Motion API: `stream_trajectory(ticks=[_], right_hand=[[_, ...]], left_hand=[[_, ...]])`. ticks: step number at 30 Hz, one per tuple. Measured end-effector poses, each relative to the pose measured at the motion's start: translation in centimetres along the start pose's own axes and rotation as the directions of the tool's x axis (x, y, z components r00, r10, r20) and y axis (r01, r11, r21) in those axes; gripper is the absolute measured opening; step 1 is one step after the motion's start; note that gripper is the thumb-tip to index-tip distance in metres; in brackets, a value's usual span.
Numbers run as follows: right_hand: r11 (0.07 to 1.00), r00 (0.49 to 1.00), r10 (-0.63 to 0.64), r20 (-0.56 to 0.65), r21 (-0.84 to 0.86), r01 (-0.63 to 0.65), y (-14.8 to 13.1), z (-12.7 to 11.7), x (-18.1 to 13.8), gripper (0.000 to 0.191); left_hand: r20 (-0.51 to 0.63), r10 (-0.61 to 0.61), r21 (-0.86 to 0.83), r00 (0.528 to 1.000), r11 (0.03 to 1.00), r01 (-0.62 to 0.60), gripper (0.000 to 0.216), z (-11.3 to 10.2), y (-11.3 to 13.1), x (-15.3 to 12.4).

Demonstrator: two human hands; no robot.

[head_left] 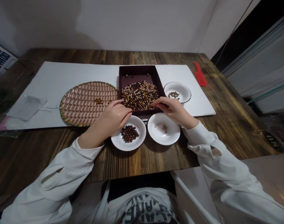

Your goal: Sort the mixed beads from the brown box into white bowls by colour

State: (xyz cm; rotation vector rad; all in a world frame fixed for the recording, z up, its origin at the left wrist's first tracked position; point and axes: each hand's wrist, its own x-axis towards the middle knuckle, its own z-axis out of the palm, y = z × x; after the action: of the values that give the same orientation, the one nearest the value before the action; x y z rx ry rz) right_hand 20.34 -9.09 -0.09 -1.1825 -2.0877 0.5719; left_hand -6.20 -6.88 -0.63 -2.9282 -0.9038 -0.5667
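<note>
A dark maroon box (140, 72) holds a heap of mixed beads (139, 95) in brown, yellow and pale tones. My left hand (116, 114) lies over the box's front left corner with its fingers bent; whatever they grip is hidden. At the right side of the box, my right hand (173, 110) reaches over the wall, its fingers bent together at the beads. Any bead between them is too small to make out. Below my left hand is a white bowl (116, 143) of dark brown beads (130, 133). Under my right hand, another white bowl (153, 138) holds a few pale beads (164, 127).
A round woven tray (79, 102) with several yellow-brown beads (98, 100) lies left of the box. To the right stands a third white bowl (185, 93) with greenish-grey beads (173, 95). A red comb-like piece (199, 75) and a clear plastic bag (26, 107) lie at the sides.
</note>
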Motion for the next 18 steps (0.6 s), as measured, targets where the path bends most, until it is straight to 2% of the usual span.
stream_trajectory(ticks=[7,18], right_hand=[[1.000,1.000,0.007,0.004,-0.009,-0.007,0.07,-0.05,0.07,0.018],[0.996,1.000,0.013,-0.014,0.084,-0.011,0.21,0.06,0.01,0.014]], left_hand=[[0.005,-0.007,0.007,1.000,1.000,0.007,0.031,0.01,0.03,-0.01],[-0.008,0.007,0.030,1.000,1.000,-0.007,0.031,0.10,0.05,-0.07]])
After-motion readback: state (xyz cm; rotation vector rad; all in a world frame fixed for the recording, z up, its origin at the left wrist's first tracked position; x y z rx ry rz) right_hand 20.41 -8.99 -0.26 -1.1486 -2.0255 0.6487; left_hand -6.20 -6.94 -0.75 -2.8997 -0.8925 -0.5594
